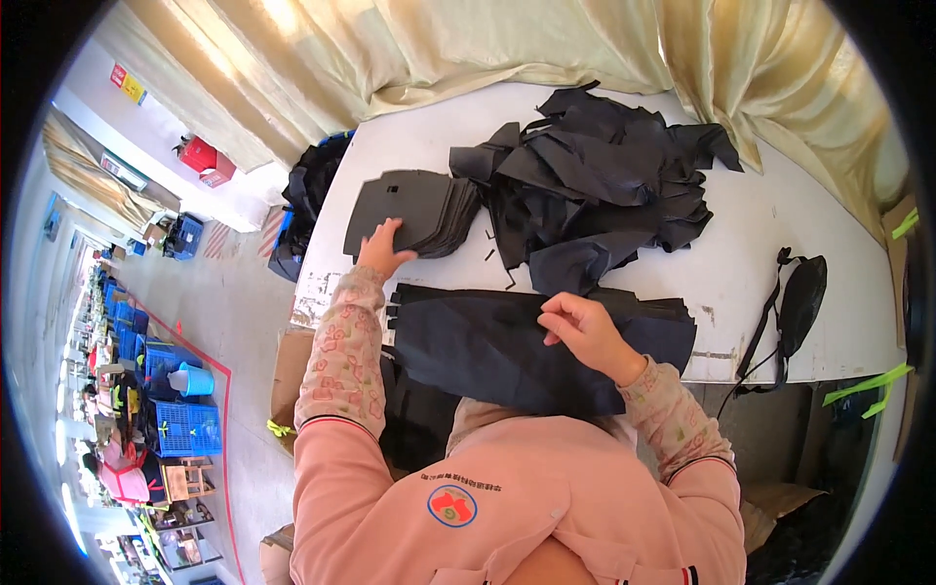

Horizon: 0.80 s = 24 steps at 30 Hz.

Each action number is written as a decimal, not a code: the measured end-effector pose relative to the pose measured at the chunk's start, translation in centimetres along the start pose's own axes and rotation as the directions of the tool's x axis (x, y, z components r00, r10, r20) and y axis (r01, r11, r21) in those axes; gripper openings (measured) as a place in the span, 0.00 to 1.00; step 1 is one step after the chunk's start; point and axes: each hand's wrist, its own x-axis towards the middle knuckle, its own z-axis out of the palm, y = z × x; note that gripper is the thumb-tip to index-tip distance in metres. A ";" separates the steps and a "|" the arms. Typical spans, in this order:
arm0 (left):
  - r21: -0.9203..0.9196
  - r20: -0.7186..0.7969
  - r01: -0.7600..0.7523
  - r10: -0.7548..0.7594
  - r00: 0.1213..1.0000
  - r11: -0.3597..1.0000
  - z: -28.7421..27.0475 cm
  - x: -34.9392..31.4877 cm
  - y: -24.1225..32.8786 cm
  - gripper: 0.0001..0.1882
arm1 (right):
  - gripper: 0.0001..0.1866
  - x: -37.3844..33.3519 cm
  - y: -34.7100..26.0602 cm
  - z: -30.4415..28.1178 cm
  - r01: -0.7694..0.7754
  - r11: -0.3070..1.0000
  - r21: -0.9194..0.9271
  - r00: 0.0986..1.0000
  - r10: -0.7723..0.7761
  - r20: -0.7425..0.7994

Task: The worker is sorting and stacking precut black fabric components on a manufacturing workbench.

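My left hand [383, 250] rests on the near left edge of a stack of dark grey cut panels [398, 207], its fingers spread. The stack is fanned out slightly to the right, and its top panel has a small slot. Over the wide dark fabric pieces [478, 336] at the table's front edge, my right hand [585, 331] is closed, with thumb and fingers bent together. Whatever is between those fingertips, if anything, is too small to make out. The fabric pieces lie layered and hang over the edge towards my body.
A large heap of dark fabric [604, 180] covers the back middle of the white table [741, 263]. A black pouch with a strap [801, 307] lies at the right. Dark material in a blue crate [317, 180] stands beyond the left edge. A cardboard box [291, 375] is beside my left arm.
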 end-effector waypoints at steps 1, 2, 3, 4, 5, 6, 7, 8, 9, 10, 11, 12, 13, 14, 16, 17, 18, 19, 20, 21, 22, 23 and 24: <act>-0.005 -0.004 -0.011 0.011 1.000 1.000 0.1 0.6 -0.1 0.36 | 0.07 -0.1 0.2 -0.2 0.016 1.000 -0.019 1.000 -0.016 0.002; -0.070 0.135 0.088 -0.078 0.988 0.994 -0.1 1.1 -0.4 0.36 | 0.07 0.0 0.3 -0.5 0.019 1.000 -0.024 1.000 -0.019 -0.008; -0.115 0.280 0.201 -0.163 0.946 0.973 -0.9 1.1 -0.1 0.36 | 0.07 -0.2 0.5 -0.5 0.006 1.000 -0.019 1.000 -0.006 -0.010; -0.115 0.281 0.199 -0.160 0.946 0.973 -0.7 1.3 -0.5 0.36 | 0.07 -0.3 0.6 -0.5 -0.007 1.000 -0.014 1.000 0.007 -0.011; -0.161 0.247 0.155 -0.112 0.963 0.975 -0.6 1.8 -1.2 0.35 | 0.07 -0.3 0.6 -0.4 -0.008 1.000 -0.013 1.000 0.007 -0.012; -0.201 0.205 0.116 -0.073 0.976 0.973 -0.6 1.9 -2.1 0.34 | 0.07 -0.1 0.5 -0.3 -0.015 1.000 -0.007 1.000 0.015 -0.001; -0.195 0.201 0.123 -0.083 0.976 0.973 -0.4 1.8 -2.8 0.34 | 0.07 0.0 0.4 -0.1 -0.022 1.000 0.000 1.000 0.022 0.013; -0.275 0.202 0.114 -0.059 0.978 0.955 -0.4 1.7 -3.6 0.30 | 0.07 0.2 0.2 0.2 -0.017 1.000 0.003 1.000 0.017 0.025; -0.358 0.203 0.098 -0.025 0.979 0.928 -0.4 1.8 -3.5 0.26 | 0.07 0.2 0.1 0.4 -0.020 1.000 0.001 1.000 0.020 0.023; -0.356 0.203 0.099 -0.027 0.979 0.929 -0.5 1.6 -3.5 0.26 | 0.07 0.3 0.0 0.5 -0.023 1.000 0.000 0.999 0.023 0.024; -0.346 0.140 0.091 -0.044 0.989 0.934 -0.6 1.1 -3.5 0.23 | 0.07 0.5 0.3 0.8 -0.020 1.000 0.002 0.999 0.020 0.029; -0.337 0.079 0.079 -0.055 0.995 0.938 -0.9 0.6 -2.8 0.20 | 0.06 0.7 0.9 0.9 -0.013 1.000 0.005 1.000 0.013 0.024; -0.341 0.081 0.065 -0.039 0.996 0.938 -1.5 0.7 -1.2 0.20 | 0.06 0.8 1.4 0.7 -0.009 1.000 0.004 1.000 0.009 0.004; -0.311 -0.037 0.145 -0.165 0.986 0.939 -2.4 0.5 0.3 0.18 | 0.06 0.8 1.7 0.4 -0.008 1.000 0.003 1.000 0.008 -0.012; -0.428 -0.208 0.169 -0.279 0.938 0.888 -5.6 0.0 4.4 0.16 | 0.04 0.7 2.0 -0.4 0.124 0.962 -0.242 0.969 -0.169 -0.179; -0.554 -0.255 0.116 -0.300 0.919 0.825 -7.1 -1.1 6.0 0.16 | 0.04 1.1 1.6 -0.6 0.127 0.962 -0.241 0.966 -0.175 -0.190; -0.687 -0.378 -0.092 -0.246 0.893 0.721 -7.7 -2.5 7.0 0.14 | 0.05 1.7 0.8 -0.5 0.217 0.923 -0.319 0.924 -0.300 -0.238; -0.777 -0.247 -0.026 -0.266 0.932 0.629 -9.6 -3.9 9.5 0.12 | 0.05 2.1 0.3 -0.7 0.282 0.870 -0.405 0.864 -0.414 -0.288; -0.851 -0.158 0.002 -0.259 0.953 0.526 -10.7 -5.4 11.4 0.10 | 0.05 2.6 -0.1 -0.6 0.280 0.872 -0.403 0.862 -0.413 -0.295; -0.862 -0.110 0.026 -0.237 0.965 0.507 -11.4 -6.8 12.9 0.09 | 0.05 3.2 -0.7 -0.5 0.299 0.870 -0.392 0.845 -0.432 -0.314; -0.861 -0.080 0.027 -0.188 0.979 0.507 -11.9 -7.7 14.4 0.09 | 0.05 3.8 -1.1 -0.6 0.317 0.868 -0.383 0.828 -0.450 -0.335; -0.862 -0.013 0.067 -0.155 0.988 0.503 -12.7 -8.6 15.6 0.10 | 0.05 4.3 -1.4 -0.7 0.322 0.853 -0.412 0.821 -0.468 -0.326; -0.859 0.053 0.110 -0.126 0.991 0.499 -13.1 -9.3 16.2 0.11 | 0.05 4.5 -1.3 -0.6 0.320 0.854 -0.410 0.821 -0.467 -0.330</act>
